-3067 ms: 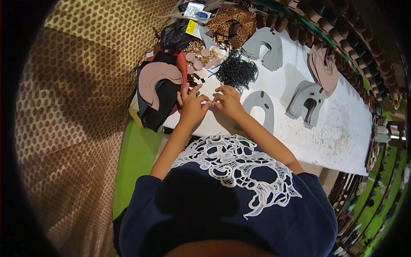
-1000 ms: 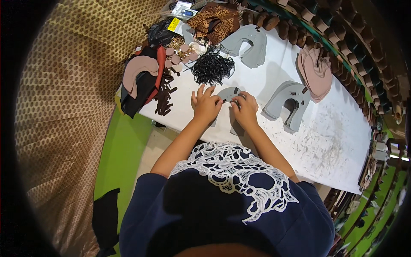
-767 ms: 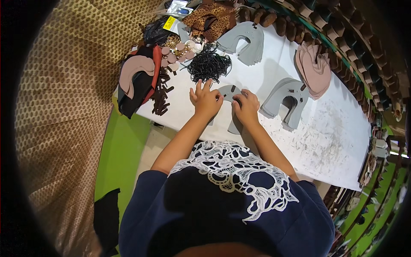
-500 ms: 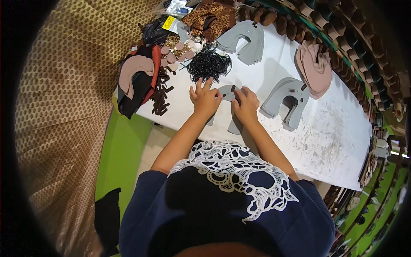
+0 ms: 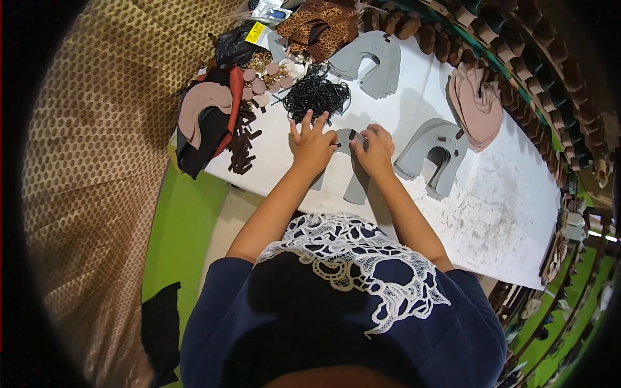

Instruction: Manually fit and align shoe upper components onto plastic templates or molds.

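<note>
A grey U-shaped piece point(image 5: 356, 190) lies on the white table in front of me, its curve away from me. Small dark strips point(image 5: 352, 134) sit on that curve. My left hand point(image 5: 312, 149) rests at the piece's left side, fingers spread toward a tangled heap of black cord point(image 5: 317, 98), thumb on the curve by a dark strip. Over the right side of the curve, my right hand point(image 5: 376, 150) has bent fingers and its thumb on the piece's edge. The fingertips partly hide what they touch.
Stacks of grey U-shaped pieces point(image 5: 422, 150) lie to the right and at the back. Pink curved pieces point(image 5: 475, 113) are at the far right, more point(image 5: 199, 107) on the left. Dark strips point(image 5: 242, 145) are scattered at left. Shoe-form rows point(image 5: 501, 44) line the back.
My right hand has drawn slightly up and closer on the curve, its fingers more bent. My left hand has shifted slightly right, fingers still spread. The grey piece looks nearly unmoved.
</note>
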Motion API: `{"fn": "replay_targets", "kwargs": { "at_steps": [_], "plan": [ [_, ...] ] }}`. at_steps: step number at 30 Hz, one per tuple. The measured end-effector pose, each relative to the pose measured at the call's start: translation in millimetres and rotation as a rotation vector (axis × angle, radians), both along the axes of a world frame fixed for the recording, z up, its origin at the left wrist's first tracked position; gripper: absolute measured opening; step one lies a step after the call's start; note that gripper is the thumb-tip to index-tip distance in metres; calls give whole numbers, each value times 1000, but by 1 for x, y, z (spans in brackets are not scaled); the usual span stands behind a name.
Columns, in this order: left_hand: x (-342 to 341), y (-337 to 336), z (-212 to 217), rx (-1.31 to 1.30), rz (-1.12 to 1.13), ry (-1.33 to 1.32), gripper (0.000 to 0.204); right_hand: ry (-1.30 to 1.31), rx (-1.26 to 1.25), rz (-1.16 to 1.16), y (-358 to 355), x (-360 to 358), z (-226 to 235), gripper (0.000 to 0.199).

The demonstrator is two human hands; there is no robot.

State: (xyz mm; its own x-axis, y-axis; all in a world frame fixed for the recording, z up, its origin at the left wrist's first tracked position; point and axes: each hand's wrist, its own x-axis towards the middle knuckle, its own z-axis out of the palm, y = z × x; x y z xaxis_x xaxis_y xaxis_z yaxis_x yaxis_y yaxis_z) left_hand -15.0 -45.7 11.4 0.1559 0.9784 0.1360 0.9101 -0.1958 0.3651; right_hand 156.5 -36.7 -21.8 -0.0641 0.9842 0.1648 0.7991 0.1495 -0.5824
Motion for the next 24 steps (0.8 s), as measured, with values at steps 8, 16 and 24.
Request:
{"fn": "replay_targets", "kwargs": {
  "at_steps": [8,16,24],
  "plan": [
    [-4,-25,-25,264,-82,70,7,-41,-232,161,27,1,20,44],
    [2,-44,-26,196,-80,231,37,-155,-485,167,41,-11,20,49],
    [14,-47,-27,234,-30,393,50,-163,-628,93,42,-21,35,44]
  ]
}}
